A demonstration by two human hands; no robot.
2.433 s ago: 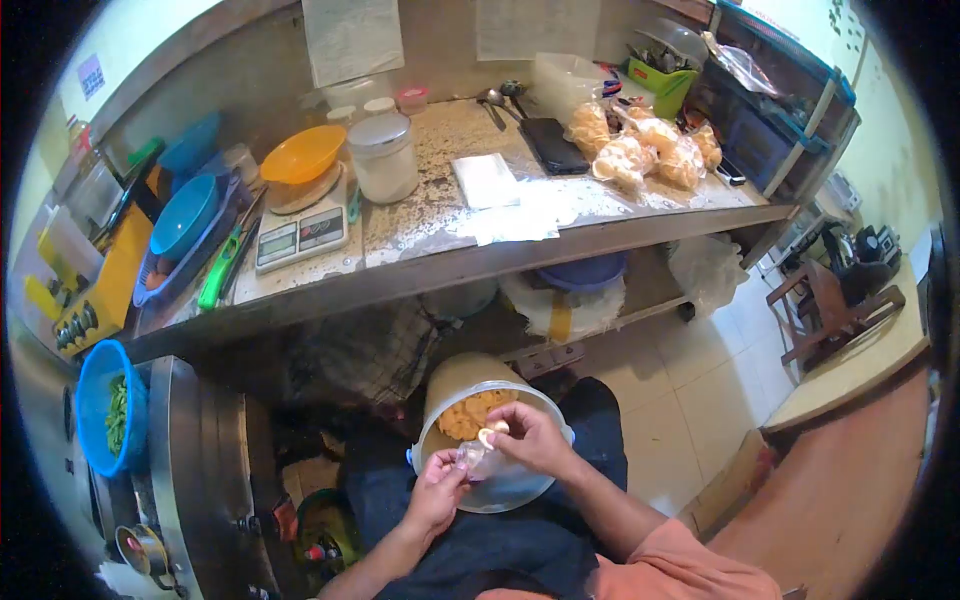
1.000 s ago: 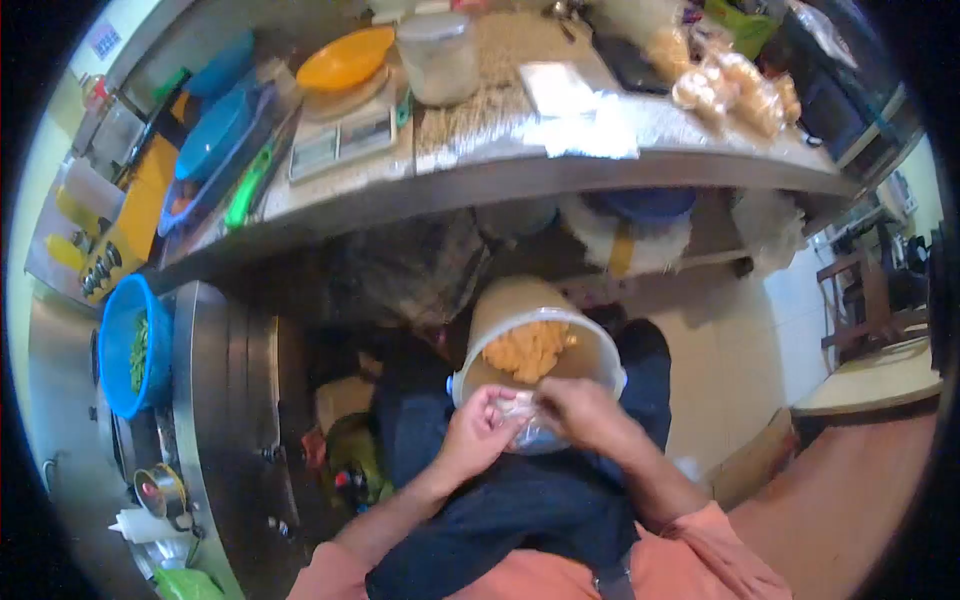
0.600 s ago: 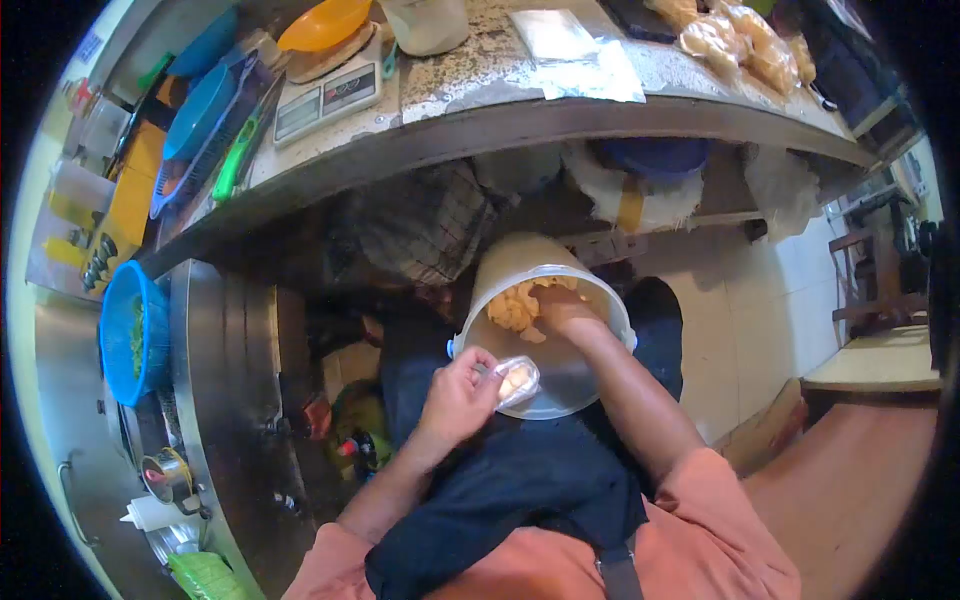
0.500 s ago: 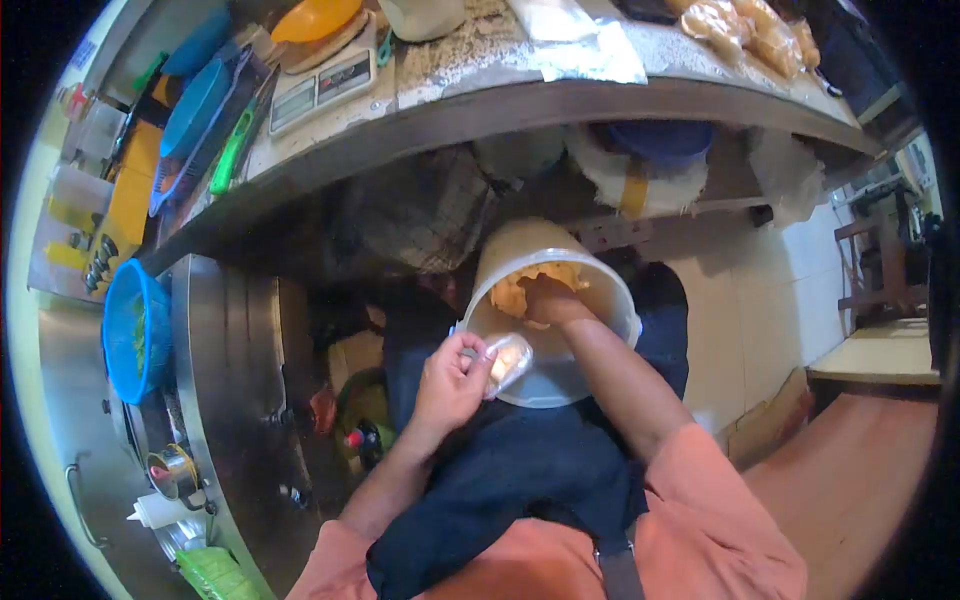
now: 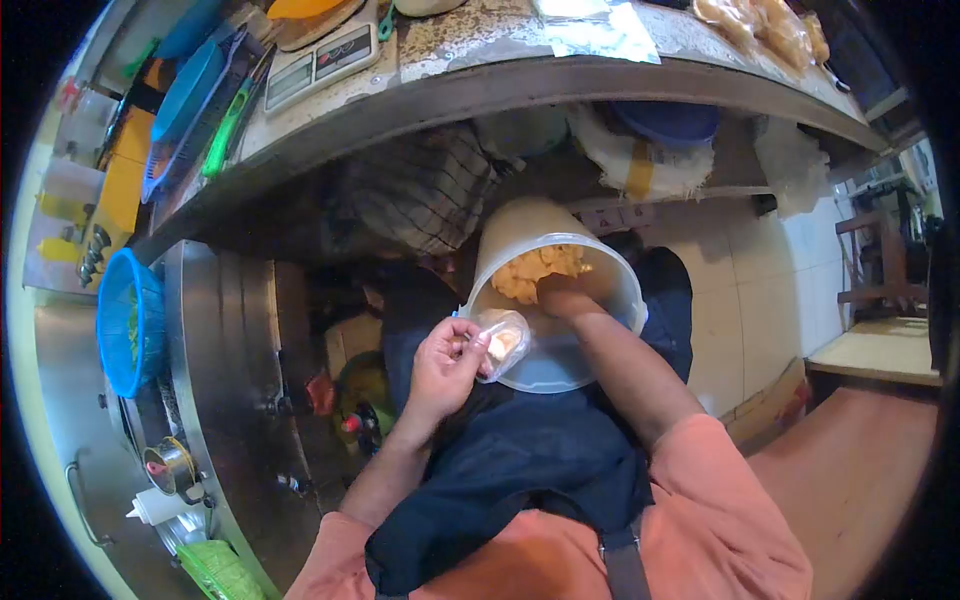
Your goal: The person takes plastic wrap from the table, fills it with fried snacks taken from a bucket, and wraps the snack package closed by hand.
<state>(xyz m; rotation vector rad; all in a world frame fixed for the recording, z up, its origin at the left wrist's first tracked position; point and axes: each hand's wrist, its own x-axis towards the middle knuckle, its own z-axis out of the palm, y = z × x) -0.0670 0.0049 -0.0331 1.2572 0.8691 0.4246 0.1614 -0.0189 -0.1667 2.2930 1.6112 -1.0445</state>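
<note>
While left hand point(image 5: 448, 365) pinches clear bag point(image 5: 508, 342), right hand point(image 5: 567, 299) in bucket point(image 5: 552, 374), grip unclear.

Worn table point(image 5: 450, 48) under scale point(image 5: 322, 66), plastic sheets point(image 5: 606, 34), filled bags point(image 5: 765, 28).

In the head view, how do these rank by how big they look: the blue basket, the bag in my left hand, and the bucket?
1. Bucket
2. Blue basket
3. Bag in your left hand
</note>
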